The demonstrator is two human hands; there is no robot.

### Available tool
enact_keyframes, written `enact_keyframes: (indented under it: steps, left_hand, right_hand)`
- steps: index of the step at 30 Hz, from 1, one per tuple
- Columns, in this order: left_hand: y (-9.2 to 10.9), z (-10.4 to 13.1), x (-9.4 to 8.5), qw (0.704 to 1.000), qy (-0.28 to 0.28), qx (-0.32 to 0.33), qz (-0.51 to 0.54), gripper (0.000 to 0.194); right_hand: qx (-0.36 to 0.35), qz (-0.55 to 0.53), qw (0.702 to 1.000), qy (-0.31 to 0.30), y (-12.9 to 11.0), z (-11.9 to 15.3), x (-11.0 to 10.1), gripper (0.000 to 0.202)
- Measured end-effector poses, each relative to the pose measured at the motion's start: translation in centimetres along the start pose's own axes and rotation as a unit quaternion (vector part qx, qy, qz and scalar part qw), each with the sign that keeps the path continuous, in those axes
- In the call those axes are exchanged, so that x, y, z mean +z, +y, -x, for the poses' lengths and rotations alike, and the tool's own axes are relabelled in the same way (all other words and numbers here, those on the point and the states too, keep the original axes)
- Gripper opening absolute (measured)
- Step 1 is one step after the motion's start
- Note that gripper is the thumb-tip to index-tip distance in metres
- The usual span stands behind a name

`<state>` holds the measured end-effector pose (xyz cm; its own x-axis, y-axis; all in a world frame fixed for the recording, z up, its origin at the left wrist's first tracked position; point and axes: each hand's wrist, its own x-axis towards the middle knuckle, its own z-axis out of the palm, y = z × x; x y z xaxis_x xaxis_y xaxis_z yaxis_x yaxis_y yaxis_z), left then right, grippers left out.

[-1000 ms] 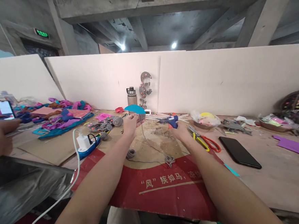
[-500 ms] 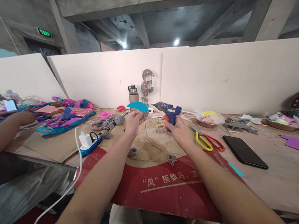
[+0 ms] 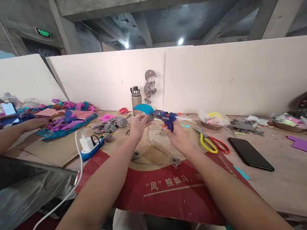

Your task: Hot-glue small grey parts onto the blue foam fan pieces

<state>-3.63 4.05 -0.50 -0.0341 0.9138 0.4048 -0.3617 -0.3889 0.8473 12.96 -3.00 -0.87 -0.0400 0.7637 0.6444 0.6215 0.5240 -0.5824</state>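
Between the thumb and fingers of my left hand [image 3: 140,125] is a blue semicircular piece [image 3: 143,108], its lower part wrapped in grey yarn. From it the grey yarn [image 3: 155,147] trails down to a small loose coil [image 3: 175,162] on the cardboard. My right hand [image 3: 178,136] is closed around the handle of a blue glue gun [image 3: 166,117]. The gun's dark nozzle points left and is right at the edge of the blue piece; whether it touches I cannot tell. Another little yarn coil [image 3: 135,155] lies below my left hand.
Red-and-brown cardboard [image 3: 172,194] covers the table before me. Scissors [image 3: 212,142] and a black phone [image 3: 251,153] lie to the right. A power strip [image 3: 92,149] and felt scraps [image 3: 67,121] are at left, beside another person's arm [image 3: 10,137]. A bottle [image 3: 136,98] stands behind.
My right hand has brought the glue gun left and slightly down, its nozzle now at the blue piece. The piece has shifted slightly right. The other person's hand has reached toward the felt scraps.
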Motion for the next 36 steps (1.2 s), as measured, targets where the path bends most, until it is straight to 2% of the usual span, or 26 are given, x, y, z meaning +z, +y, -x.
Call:
enact_keyframes:
  steps: [8, 19, 29, 36]
  left_hand:
    - [0.05, 0.18, 0.27, 1.0, -0.002, -0.004, -0.009, 0.025]
    - [-0.28, 0.02, 0.28, 1.0, -0.003, -0.008, -0.019, 0.022]
    - [-0.52, -0.16, 0.2, 1.0, 0.003, -0.003, -0.026, 0.02]
    - [-0.06, 0.09, 0.35, 1.0, 0.009, -0.007, -0.028, 0.017]
  right_hand:
    - [0.009, 0.019, 1.0, -0.013, -0.01, 0.08, 0.14, 0.037]
    - [0.026, 0.021, 0.999, -0.033, -0.4, 0.25, 0.1, 0.035]
    - [0.002, 0.041, 0.999, -0.032, -0.33, 0.26, 0.19, 0.036]
    - [0.02, 0.048, 0.998, -0.034, -0.21, 0.26, 0.2, 0.036]
